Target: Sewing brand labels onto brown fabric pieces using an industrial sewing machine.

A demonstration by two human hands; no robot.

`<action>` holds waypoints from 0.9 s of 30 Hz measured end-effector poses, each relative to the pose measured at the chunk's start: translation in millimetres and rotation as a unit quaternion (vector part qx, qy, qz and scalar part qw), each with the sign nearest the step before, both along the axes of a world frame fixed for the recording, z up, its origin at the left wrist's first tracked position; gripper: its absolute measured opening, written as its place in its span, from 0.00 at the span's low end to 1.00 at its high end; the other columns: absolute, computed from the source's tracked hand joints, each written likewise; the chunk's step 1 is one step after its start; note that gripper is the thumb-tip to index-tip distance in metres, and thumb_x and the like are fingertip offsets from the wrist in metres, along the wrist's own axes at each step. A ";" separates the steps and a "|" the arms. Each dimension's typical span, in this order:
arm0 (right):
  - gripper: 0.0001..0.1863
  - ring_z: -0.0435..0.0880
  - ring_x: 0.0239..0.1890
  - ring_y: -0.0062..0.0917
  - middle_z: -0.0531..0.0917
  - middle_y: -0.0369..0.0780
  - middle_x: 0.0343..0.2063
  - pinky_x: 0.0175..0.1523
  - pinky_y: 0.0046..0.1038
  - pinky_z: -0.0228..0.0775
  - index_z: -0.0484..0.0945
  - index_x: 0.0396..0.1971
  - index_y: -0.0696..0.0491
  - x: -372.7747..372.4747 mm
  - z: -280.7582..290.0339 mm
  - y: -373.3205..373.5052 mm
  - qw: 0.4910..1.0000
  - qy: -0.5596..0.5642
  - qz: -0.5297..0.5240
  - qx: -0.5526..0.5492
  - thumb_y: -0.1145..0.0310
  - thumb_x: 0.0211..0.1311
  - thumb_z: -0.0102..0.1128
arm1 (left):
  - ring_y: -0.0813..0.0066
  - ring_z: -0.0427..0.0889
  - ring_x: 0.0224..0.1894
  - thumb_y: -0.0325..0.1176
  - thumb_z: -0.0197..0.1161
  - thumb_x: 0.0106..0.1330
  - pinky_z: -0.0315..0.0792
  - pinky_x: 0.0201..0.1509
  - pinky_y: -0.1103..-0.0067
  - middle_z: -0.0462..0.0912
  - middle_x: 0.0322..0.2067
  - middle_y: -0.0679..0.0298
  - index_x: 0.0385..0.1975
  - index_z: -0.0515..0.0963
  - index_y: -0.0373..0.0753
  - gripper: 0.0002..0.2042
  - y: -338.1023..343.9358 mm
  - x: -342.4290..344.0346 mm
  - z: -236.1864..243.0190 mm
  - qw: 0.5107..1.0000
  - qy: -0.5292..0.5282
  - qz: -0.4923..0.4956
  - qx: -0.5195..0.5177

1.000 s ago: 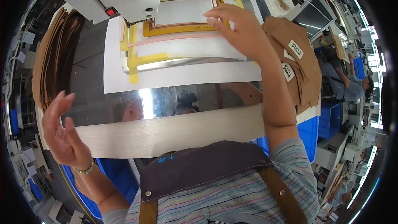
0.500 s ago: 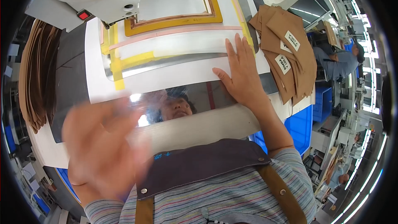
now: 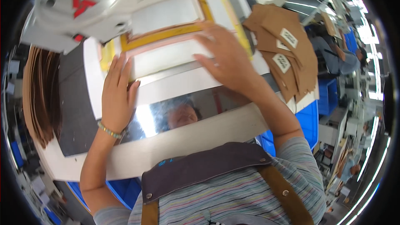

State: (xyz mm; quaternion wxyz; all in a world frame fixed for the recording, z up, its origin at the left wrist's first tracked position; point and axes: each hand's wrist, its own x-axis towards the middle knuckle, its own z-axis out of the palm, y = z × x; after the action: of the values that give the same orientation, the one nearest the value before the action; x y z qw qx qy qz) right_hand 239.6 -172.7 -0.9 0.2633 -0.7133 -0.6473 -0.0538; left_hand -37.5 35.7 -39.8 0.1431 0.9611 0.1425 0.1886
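My left hand [image 3: 116,93], a beaded bracelet on its wrist, lies flat at the left side of a white sheet [image 3: 183,83], fingers stretched over the yellow tape [image 3: 108,56] there. It holds nothing. Slightly blurred, my right hand [image 3: 228,58] is open, fingers apart, its tips near the lower right corner of a yellow-brown rectangular frame [image 3: 166,30]. Whether they touch it I cannot tell. The frame encloses a white area, and a pink strip [image 3: 156,47] runs below it. Closer to me is a shiny metal plate [image 3: 208,104] that mirrors part of a person.
Over the far left hangs a grey-white machine head [image 3: 87,12]. Brown leather-like pieces [image 3: 39,96] are stacked at the left edge. Brown pieces with white labels [image 3: 287,54] are fanned out at right. Blue bins [image 3: 309,121] stand below the table edge.
My left hand has moved from the near side up onto the sheet's left side. My right hand has shifted a little left and farther, toward the frame. The whole view has tilted slightly.
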 end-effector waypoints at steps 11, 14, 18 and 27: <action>0.40 0.57 0.79 0.61 0.58 0.65 0.77 0.83 0.55 0.44 0.66 0.74 0.64 -8.6 -40.1 -31.2 0.985 0.004 -0.157 -0.075 0.48 0.76 0.59 | 0.42 0.61 0.80 0.33 0.62 0.74 0.56 0.82 0.53 0.68 0.76 0.48 0.76 0.65 0.32 0.32 -1.5 13.3 6.8 0.998 0.036 0.029 -0.039; 0.41 0.53 0.81 0.60 0.57 0.65 0.77 0.84 0.55 0.42 0.64 0.75 0.66 -26.0 -45.2 -29.0 0.992 0.085 -0.062 -0.070 0.47 0.77 0.56 | 0.42 0.65 0.77 0.30 0.65 0.72 0.58 0.80 0.53 0.71 0.74 0.47 0.73 0.69 0.31 0.30 0.1 19.6 2.5 0.999 0.018 -0.005 -0.029; 0.32 0.70 0.72 0.49 0.71 0.58 0.69 0.76 0.48 0.61 0.77 0.63 0.61 -22.4 -32.4 -9.8 0.990 -0.077 -0.106 0.055 0.53 0.68 0.68 | 0.43 0.70 0.73 0.26 0.69 0.68 0.63 0.77 0.54 0.75 0.69 0.48 0.66 0.75 0.30 0.26 0.4 35.5 5.8 0.999 0.013 -0.044 -0.002; 0.18 0.78 0.58 0.41 0.81 0.45 0.52 0.61 0.44 0.69 0.84 0.44 0.56 -23.6 -49.8 72.9 0.994 0.036 0.082 0.063 0.58 0.62 0.72 | 0.51 0.77 0.54 0.21 0.70 0.64 0.71 0.62 0.63 0.78 0.47 0.53 0.51 0.82 0.32 0.15 2.1 53.0 4.4 0.997 -0.053 -0.026 -0.055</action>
State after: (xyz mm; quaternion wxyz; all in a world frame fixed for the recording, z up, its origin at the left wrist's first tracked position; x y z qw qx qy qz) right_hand 216.0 -99.8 -50.8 0.3349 -0.6410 -0.6890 -0.0470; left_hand 15.5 37.8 -35.4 0.2078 0.9438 0.1194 0.2276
